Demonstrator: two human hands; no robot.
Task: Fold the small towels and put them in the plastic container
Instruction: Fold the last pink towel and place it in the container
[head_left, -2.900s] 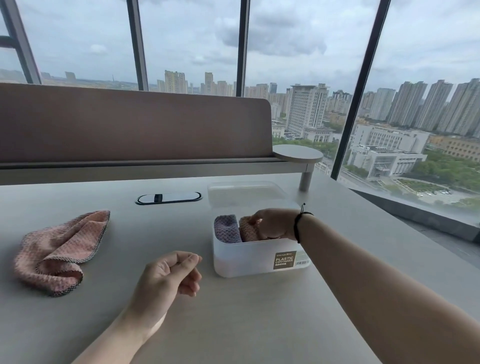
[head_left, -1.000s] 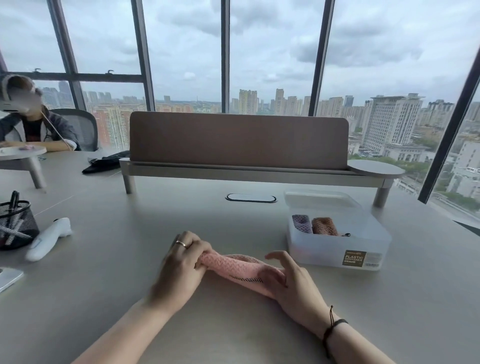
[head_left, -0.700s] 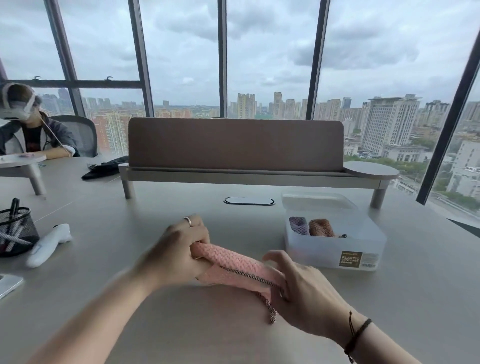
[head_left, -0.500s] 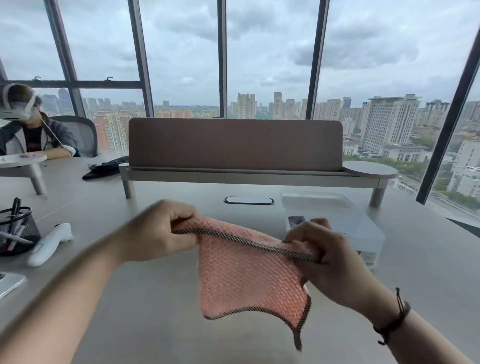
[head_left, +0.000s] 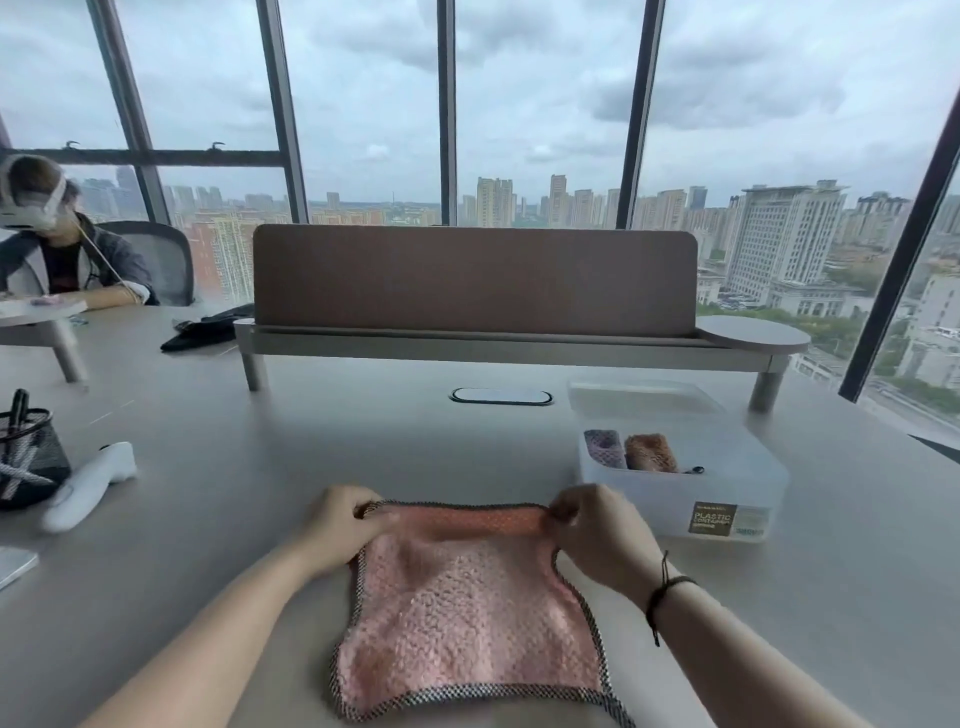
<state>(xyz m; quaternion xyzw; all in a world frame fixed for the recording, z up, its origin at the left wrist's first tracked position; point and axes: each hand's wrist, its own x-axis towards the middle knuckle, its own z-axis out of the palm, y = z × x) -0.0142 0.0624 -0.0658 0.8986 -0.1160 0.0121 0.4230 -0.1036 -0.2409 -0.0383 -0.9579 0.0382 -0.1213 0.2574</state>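
A pink towel lies spread on the table, its far corners pinched by the left hand and right hand. Just right of the towel's far edge stands the container, holding a purple roll and an orange roll side by side.

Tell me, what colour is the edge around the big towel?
The pink towel has a dark, black-and-white checked edge, clearest in the head view.
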